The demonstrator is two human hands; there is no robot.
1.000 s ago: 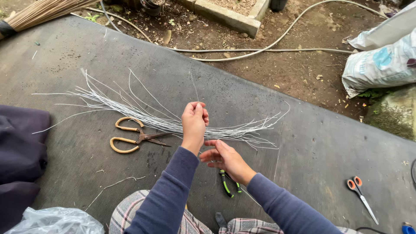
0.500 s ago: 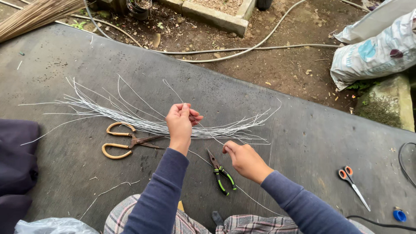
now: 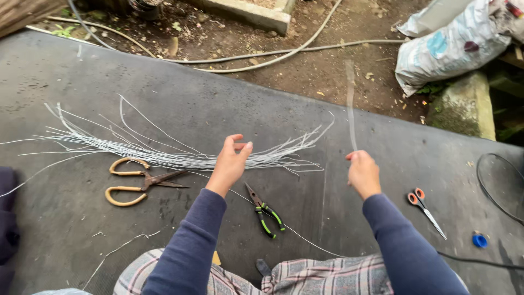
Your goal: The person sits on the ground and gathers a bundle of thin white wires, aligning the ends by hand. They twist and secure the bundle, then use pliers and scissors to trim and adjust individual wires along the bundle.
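the right hand [image 3: 363,173] has its grip closed around a single thin pale wire [image 3: 351,109], which rises blurred and nearly straight up above the fist. the left hand [image 3: 231,161] hovers with its grip loosely open, fingers curled, holding nothing, just above a long bundle of silvery wires [image 3: 164,155] fanned across the dark mat [image 3: 82,82]. near it lie tan-handled shears [image 3: 136,180] and green-handled pliers [image 3: 265,210]; small orange scissors [image 3: 426,210] lie right. a white sack [image 3: 453,43] sits on the dirt, its contents unseen.

Dark rubber mat [image 3: 82,71] on bare dirt ground [image 3: 327,71], daylight.
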